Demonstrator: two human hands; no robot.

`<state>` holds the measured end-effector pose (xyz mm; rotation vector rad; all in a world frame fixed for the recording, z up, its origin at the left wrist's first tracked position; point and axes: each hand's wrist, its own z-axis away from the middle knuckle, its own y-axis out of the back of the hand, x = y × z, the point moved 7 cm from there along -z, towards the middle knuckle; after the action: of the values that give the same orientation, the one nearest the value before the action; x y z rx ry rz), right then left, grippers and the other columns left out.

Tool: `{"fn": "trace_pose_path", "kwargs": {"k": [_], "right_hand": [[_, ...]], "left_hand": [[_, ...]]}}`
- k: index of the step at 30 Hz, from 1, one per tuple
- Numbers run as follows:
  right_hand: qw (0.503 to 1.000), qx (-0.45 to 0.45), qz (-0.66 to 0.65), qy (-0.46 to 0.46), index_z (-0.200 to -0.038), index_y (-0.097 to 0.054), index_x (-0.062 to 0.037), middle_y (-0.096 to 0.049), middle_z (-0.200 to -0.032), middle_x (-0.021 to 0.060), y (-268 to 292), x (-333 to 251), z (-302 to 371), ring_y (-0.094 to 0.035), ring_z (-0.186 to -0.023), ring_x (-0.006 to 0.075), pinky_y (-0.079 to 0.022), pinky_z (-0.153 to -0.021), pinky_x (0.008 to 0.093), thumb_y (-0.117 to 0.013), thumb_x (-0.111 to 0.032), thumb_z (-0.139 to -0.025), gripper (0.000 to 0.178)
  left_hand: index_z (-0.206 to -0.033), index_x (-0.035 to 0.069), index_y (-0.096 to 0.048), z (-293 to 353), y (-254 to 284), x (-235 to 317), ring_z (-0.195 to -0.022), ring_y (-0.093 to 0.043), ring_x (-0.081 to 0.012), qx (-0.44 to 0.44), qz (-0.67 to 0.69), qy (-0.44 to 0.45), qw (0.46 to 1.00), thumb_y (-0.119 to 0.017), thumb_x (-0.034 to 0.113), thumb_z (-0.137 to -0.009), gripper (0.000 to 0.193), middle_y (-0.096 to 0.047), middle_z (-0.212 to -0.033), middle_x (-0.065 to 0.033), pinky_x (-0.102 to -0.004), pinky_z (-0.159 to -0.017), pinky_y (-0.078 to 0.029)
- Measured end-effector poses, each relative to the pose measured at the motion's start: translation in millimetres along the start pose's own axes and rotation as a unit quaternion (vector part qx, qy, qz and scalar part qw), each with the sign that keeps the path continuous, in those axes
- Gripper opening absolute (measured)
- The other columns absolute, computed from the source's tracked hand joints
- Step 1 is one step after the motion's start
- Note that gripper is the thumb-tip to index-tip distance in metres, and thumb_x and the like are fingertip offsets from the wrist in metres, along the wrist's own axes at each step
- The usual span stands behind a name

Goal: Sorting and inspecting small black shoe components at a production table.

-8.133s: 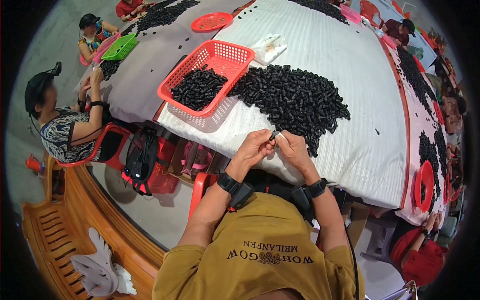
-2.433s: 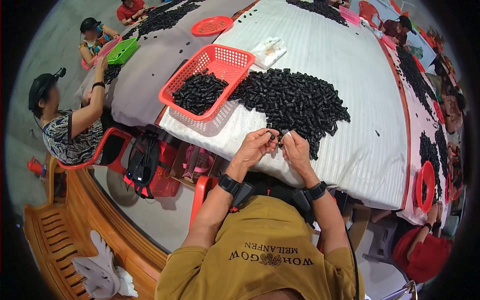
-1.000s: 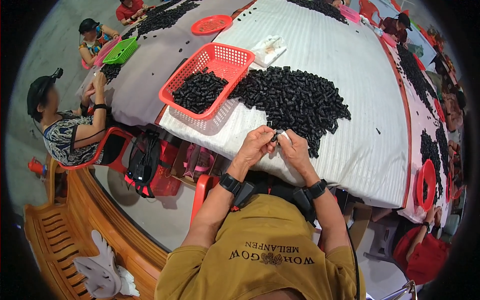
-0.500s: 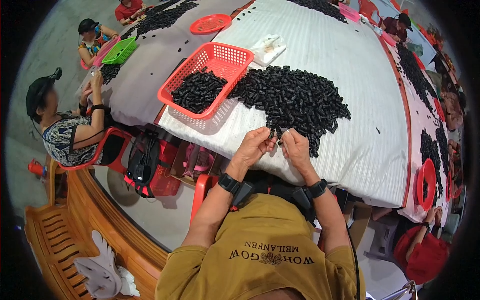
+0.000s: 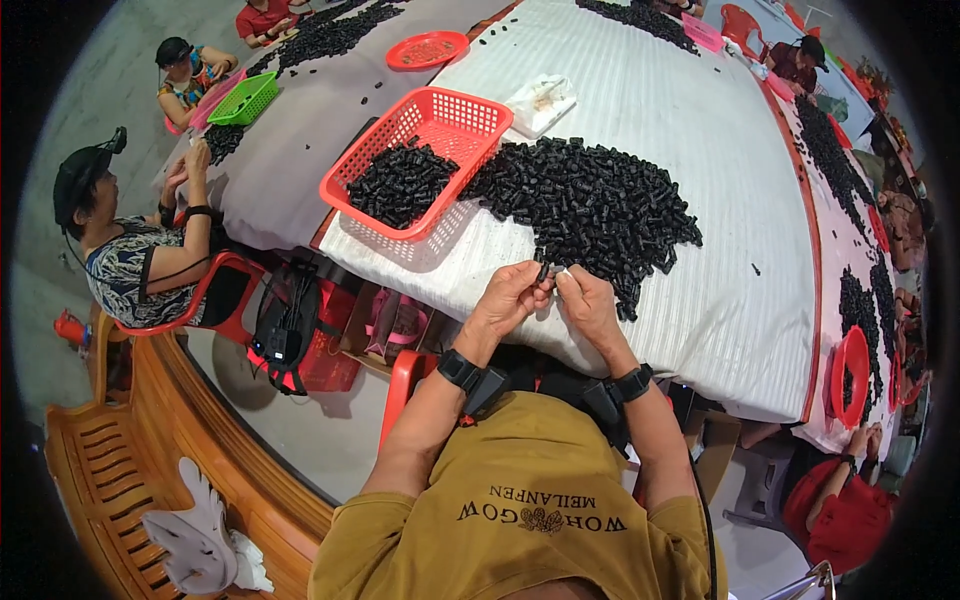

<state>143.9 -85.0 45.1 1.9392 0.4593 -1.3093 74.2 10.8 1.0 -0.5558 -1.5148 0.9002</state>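
At the near edge of the table my two hands almost meet. My left hand (image 5: 514, 297) is closed, pinching a small black cylindrical piece (image 5: 544, 272) between thumb and fingers. My right hand (image 5: 590, 303) is closed too, its thumb and forefinger around something small and pale that I cannot make out, up against the black piece. Just beyond my fingers spreads a large heap of small black cylindrical pieces (image 5: 600, 205). To the left of the heap a red plastic basket (image 5: 468, 113) holds many more of the same pieces.
A white packet (image 5: 541, 104) lies behind the heap on the white table cover (image 5: 730, 260). Farther back is a red round tray (image 5: 427, 50). A person (image 5: 150, 245) sits at left; a green basket (image 5: 243, 98) stands beyond. At right are a red bowl (image 5: 850, 375) and more heaps.
My fingers have shifted slightly and brought the held pieces closer together. The whole view has moved a little. Basket and heap stay where they were.
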Motion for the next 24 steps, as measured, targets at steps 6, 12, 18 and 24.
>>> {"fn": "trace_pose_path", "kwargs": {"k": [6, 12, 18, 24], "right_hand": [[1.000, 0.009, 0.004, 0.009, -0.078, -0.058, -0.0017, -0.058, -0.063, 0.0153, 0.2, -1.3, 0.0, -0.057, -0.054, 0.0221, -0.043, -0.051, 0.0315, -0.053, -0.025, -0.087, 0.025], [0.999, 0.009, 0.017, 0.029, -0.076, -0.057, -0.0015, -0.056, -0.061, 0.0165, -0.6, -0.6, -0.9, -0.058, -0.052, 0.0237, -0.042, -0.050, 0.0322, -0.052, -0.027, -0.087, 0.028], [0.999, -0.009, 0.045, 0.011, -0.076, -0.057, -0.0018, -0.056, -0.061, 0.0165, -1.1, 1.8, -1.5, -0.058, -0.053, 0.0241, -0.042, -0.050, 0.0323, -0.052, -0.029, -0.087, 0.030], [0.999, 0.000, 0.028, 0.031, -0.076, -0.058, -0.0021, -0.056, -0.060, 0.0162, -1.3, -4.3, -0.9, -0.057, -0.052, 0.0268, -0.042, -0.049, 0.0332, -0.052, -0.029, -0.088, 0.030]], "left_hand": [[-0.085, 0.001, -0.058, 0.5, 0.4, -0.5, -0.066, -0.051, -0.0115, 0.008, 0.002, 0.003, 1.000, -0.057, 0.023, -0.088, 0.023, -0.056, -0.076, -0.0055, -0.0222, -0.056, -0.042], [-0.085, 0.001, -0.058, -0.2, 1.8, -1.5, -0.064, -0.051, -0.0109, 0.000, 0.003, 0.006, 1.000, -0.056, 0.022, -0.089, 0.022, -0.057, -0.075, -0.0055, -0.0222, -0.055, -0.043], [-0.085, 0.000, -0.057, 1.2, -2.0, 0.1, -0.062, -0.051, -0.0110, 0.003, 0.004, 0.010, 1.000, -0.056, 0.022, -0.089, 0.022, -0.057, -0.074, -0.0053, -0.0225, -0.055, -0.043], [-0.084, 0.000, -0.058, 0.2, -0.5, -0.8, -0.060, -0.051, -0.0115, 0.003, -0.003, 0.014, 1.000, -0.056, 0.021, -0.089, 0.021, -0.058, -0.073, -0.0054, -0.0228, -0.054, -0.043]]}}
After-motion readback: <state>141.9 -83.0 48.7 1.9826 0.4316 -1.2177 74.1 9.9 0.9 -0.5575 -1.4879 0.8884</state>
